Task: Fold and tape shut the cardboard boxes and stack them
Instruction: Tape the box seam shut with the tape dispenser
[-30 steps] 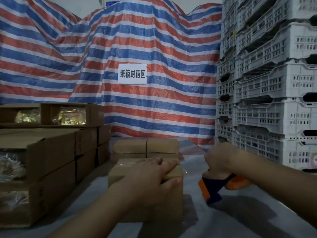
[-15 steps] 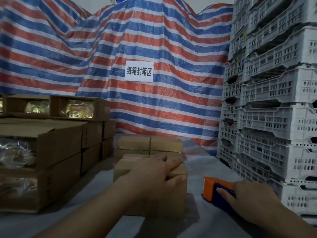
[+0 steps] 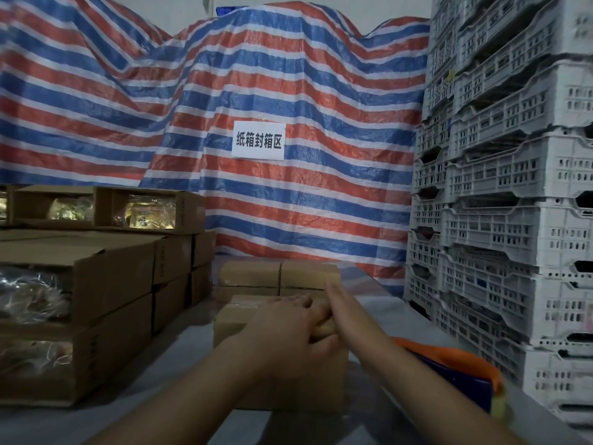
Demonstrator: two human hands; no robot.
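we are pressing down on the top of a small cardboard box (image 3: pixel 253 319) that is sitting on the table (image 3: pixel 179 354) right under our hands. our left hand (image 3: pixel 285 326) is lying flat on the lid, fingers spread and relaxed, thumb hooking over the near edge; it is grasping nothing. our right hand (image 3: pixel 340 303) is stretching forward with straight fingers held together, its edge running along the top of the box just beside the left fingers; it too is holding nothing, though motion blur is making the exact contact hard to read. the flaps under our palms are looking folded down, and a faint sheen on the lid is suggesting tape, but we cannot tell for sure.

just beyond our fingertips two more small closed boxes (image 3: pixel 279 276) are sitting side by side, so we are judging that some boxes are already sealed and set aside. to the right of our right forearm the orange and blue tape dispenser (image 3: pixel 449 370) is lying on the table, in neither hand. to the left of our left hand larger cartons (image 3: pixel 96 303) are standing stacked, some open at the side and showing wrapped goods (image 3: pixel 150 213), so plenty of folding and taping seems to be left. this box is probably waiting to be moved onto the row ahead. white plastic crates (image 3: pixel 513 220) are rising to the right.
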